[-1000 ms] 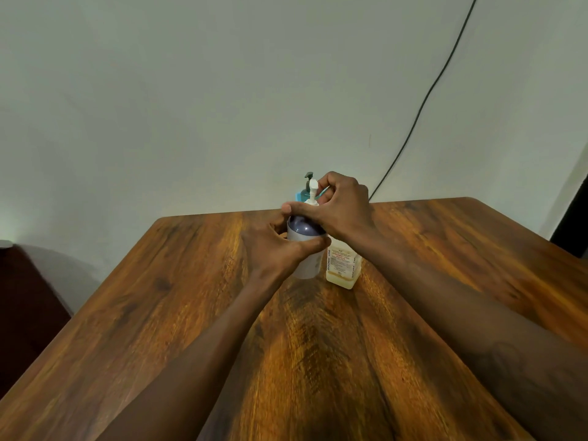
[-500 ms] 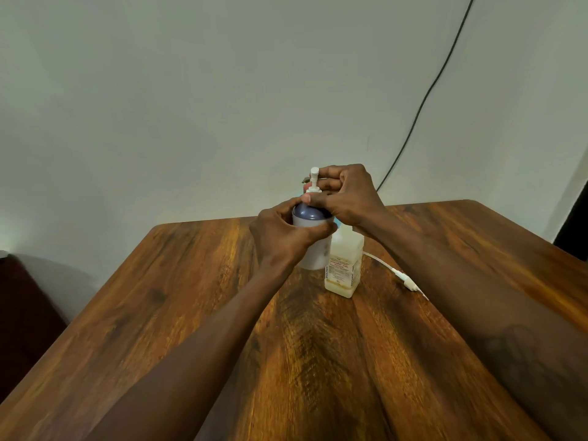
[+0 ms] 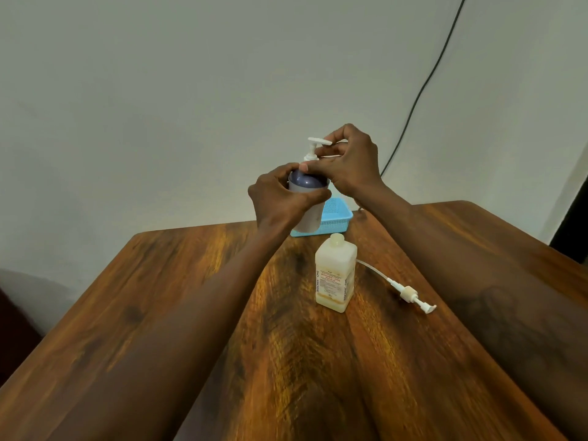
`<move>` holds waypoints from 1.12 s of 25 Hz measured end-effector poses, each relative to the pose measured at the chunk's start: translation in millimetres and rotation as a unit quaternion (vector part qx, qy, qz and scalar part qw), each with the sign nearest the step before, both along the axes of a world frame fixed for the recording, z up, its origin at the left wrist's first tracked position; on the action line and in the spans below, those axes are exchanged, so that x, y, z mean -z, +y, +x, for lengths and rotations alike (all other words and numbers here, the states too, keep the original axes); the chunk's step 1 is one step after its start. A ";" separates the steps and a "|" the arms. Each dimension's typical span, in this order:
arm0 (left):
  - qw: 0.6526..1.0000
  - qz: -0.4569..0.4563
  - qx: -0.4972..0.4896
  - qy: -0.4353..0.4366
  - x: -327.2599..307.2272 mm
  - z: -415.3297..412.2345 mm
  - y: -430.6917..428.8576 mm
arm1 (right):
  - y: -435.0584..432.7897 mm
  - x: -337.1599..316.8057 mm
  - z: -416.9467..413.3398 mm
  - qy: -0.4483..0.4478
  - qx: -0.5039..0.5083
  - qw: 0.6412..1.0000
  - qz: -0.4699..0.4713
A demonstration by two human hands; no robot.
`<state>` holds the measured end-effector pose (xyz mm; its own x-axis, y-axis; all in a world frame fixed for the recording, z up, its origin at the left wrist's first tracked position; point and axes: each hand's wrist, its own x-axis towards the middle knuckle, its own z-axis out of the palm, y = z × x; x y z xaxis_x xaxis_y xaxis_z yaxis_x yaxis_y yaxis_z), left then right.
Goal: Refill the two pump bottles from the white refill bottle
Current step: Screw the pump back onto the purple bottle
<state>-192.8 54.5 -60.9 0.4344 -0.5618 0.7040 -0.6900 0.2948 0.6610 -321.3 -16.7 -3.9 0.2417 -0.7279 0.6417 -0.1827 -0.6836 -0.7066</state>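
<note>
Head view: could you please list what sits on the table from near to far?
Loose pump → square bottle → blue basket. The bottle held in both hands is lifted, so left out.

The tabletop (image 3: 197,313) is brown wood with golden streaked grain; the held pump bottle (image 3: 308,198) is white with a dark blue shoulder and white pump; the square bottle (image 3: 334,275) pale cream with a red-lettered label; the basket (image 3: 335,218) light blue mesh; the loose pump (image 3: 410,296) white; the wall cable (image 3: 423,87) black

Glossy grained wood table (image 3: 191,313)
</note>
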 end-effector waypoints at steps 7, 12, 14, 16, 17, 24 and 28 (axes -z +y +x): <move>1.000 0.002 -0.028 0.014 4.7 0.3 -92.4 | -74.4 22.9 20.2 -0.023 0.078 0.990 -0.115; 0.996 0.071 -0.049 -0.004 22.0 8.2 -155.0 | -132.6 40.9 26.6 -0.020 0.092 0.992 -0.084; 0.996 0.082 -0.037 0.004 30.9 13.3 -178.2 | -151.6 52.5 32.0 -0.015 0.093 0.992 -0.080; 0.995 0.091 -0.032 0.008 41.7 16.5 -197.3 | -170.4 66.3 37.0 -0.015 0.094 0.993 -0.071; 0.995 0.095 -0.028 0.008 46.8 17.3 -204.6 | -178.8 73.7 38.8 -0.017 0.096 0.993 -0.065; 0.990 0.141 -0.003 -0.014 83.5 20.3 -227.9 | -218.2 119.2 40.2 0.004 0.101 0.995 0.004; 0.981 0.192 -0.004 -0.031 96.2 22.9 -228.1 | -222.9 134.1 40.4 0.033 0.090 0.994 0.043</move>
